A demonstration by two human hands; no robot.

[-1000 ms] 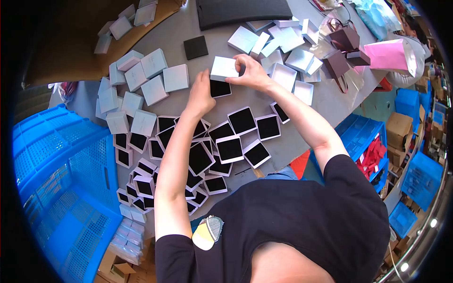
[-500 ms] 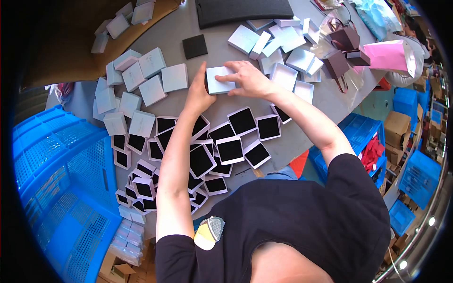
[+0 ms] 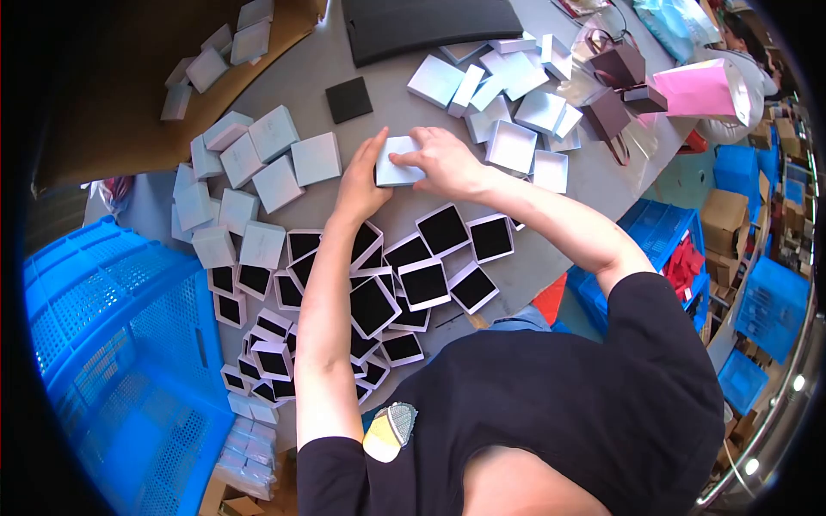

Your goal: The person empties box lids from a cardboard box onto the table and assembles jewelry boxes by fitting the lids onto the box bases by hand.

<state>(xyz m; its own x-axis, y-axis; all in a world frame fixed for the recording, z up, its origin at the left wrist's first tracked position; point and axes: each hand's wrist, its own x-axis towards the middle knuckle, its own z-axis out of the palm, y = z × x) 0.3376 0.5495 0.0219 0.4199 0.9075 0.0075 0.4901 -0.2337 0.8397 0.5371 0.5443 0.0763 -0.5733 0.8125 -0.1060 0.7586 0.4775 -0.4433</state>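
Between my two hands is a light blue-white box (image 3: 398, 163) with its pale lid on top. My left hand (image 3: 362, 182) is wrapped against its left side, and my right hand (image 3: 446, 163) grips it from the right with fingers over the lid. Below lie several open box bases with black inserts (image 3: 372, 307), partly hidden by my left forearm. Closed pale boxes (image 3: 316, 158) are grouped to the left. Pale lids (image 3: 512, 146) are heaped to the upper right. A black square pad (image 3: 348, 100) lies above my left hand.
A blue plastic crate (image 3: 146, 361) stands at the left, with a cardboard box (image 3: 181, 129) above it holding pale boxes. A black slab (image 3: 430, 26), brown bags (image 3: 616, 64) and a pink bag (image 3: 699, 91) lie at the back. Another person (image 3: 747, 82) is at the upper right.
The lid, earlier held over the black-lined base, now sits down on it. My right hand has shifted from the lid's edge to over its top, and my left hand has closed in on the side.
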